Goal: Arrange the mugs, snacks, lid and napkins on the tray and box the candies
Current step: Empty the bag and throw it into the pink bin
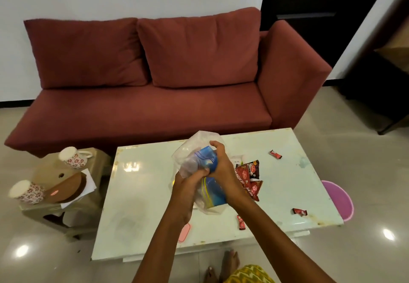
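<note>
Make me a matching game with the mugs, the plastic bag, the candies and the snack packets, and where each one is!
Things:
1. mugs
2. plastic bag
3. candies
4. snack packets

Places:
A. scattered singly on the white table
B. held in both hands, left hand and right hand
C. lying on their sides on the small side table
D. in a pile on the white table, just right of the hands

Pairs: 1-C, 2-B, 3-A, 4-D

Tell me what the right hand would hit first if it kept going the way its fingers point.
The right hand points left and away, its grip on the clear plastic bag. Straight on, it pushes deeper into that bag; beyond is bare table, though depth is hard to judge.
</note>
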